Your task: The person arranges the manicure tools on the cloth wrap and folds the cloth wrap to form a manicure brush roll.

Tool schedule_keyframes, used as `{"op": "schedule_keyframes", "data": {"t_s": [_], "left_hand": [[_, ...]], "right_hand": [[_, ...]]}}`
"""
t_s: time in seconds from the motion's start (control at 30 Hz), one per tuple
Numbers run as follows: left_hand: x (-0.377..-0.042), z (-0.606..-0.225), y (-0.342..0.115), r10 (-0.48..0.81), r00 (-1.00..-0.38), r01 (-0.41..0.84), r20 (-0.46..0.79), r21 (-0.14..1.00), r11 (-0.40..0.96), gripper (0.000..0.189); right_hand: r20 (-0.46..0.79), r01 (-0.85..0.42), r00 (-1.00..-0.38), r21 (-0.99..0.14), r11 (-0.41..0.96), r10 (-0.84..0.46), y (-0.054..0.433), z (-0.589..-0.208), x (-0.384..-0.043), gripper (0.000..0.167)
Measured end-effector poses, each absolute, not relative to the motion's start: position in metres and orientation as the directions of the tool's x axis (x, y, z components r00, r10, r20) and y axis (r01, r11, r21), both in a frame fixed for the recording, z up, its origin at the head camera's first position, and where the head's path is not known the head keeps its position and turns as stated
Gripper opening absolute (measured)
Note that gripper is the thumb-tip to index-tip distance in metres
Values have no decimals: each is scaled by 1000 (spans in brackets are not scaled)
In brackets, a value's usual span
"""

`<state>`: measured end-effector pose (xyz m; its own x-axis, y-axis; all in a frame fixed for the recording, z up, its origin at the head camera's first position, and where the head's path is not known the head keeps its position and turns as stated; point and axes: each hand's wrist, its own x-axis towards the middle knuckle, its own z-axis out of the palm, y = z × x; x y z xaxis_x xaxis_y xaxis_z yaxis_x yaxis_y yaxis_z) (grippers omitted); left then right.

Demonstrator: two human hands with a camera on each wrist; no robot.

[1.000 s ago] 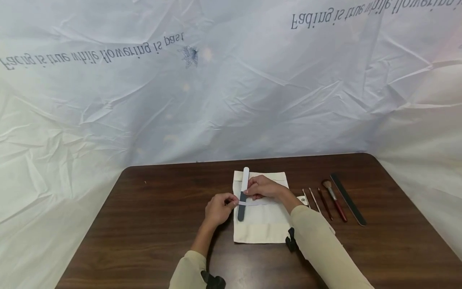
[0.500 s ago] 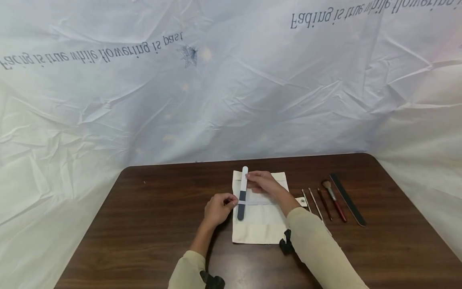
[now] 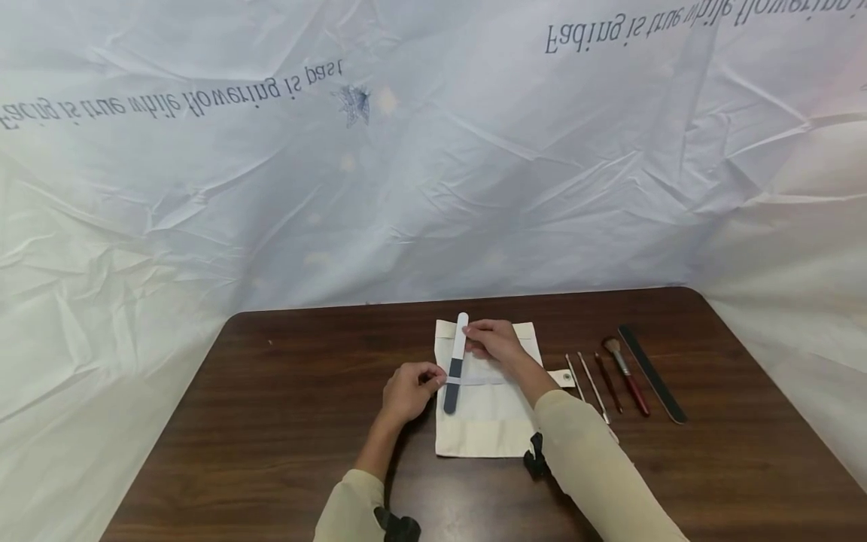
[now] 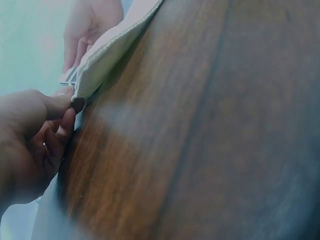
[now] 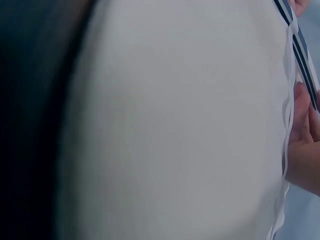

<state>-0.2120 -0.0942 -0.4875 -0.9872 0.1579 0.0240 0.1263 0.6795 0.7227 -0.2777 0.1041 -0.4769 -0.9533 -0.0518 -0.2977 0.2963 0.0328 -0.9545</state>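
A cream cloth tool pouch (image 3: 485, 438) lies unfolded on the table. Along its left side runs a nail file (image 3: 451, 397), white at the top and dark grey below, crossed by a narrow white elastic band (image 3: 467, 380). My left hand (image 3: 408, 393) pinches the pouch's left edge beside that band; the left wrist view shows thumb and finger on the cloth (image 4: 107, 57). Higher up, my right hand (image 3: 497, 345) holds the file's white part between thumb and fingers. In the right wrist view, the file (image 5: 302, 57) slants past the fingers of my right hand (image 5: 305, 145).
Right of the pouch lie two thin metal tools (image 3: 593, 384), a thin dark red-brown stick (image 3: 609, 382), a brush with a red handle (image 3: 635, 391) and a long dark file (image 3: 652, 374). A snap tab (image 3: 564, 378) sticks out from the pouch. White sheeting (image 3: 406, 188) hangs behind the table (image 3: 271, 421).
My right hand has moved from the file's middle up to its white upper part. The file's top has swung very slightly right since half a second ago. The left hand stays put.
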Motion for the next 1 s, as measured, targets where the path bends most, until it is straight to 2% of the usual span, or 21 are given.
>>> {"op": "schedule_keyframes", "data": {"t_s": [0.2,0.4,0.53,0.73,1.0], "left_hand": [[-212,-488,-95,163,-986,130,25,725,677,10],[-212,-487,-94,158,-987,123,19,725,678,10],[-212,-486,-95,158,-987,125,23,726,676,9],[-212,-487,-94,158,-987,128,28,725,677,9],[-211,-488,-94,151,-988,125,30,731,671,10]], "right_hand": [[-291,282,-941,-957,71,-174,108,-476,-276,38],[-341,304,-888,-939,161,-309,114,-474,-278,32],[-344,259,-855,-932,255,-389,116,-473,-281,26],[-345,198,-825,-918,343,-447,117,-473,-282,21],[-313,188,-842,-934,304,-440,119,-475,-279,28]]}}
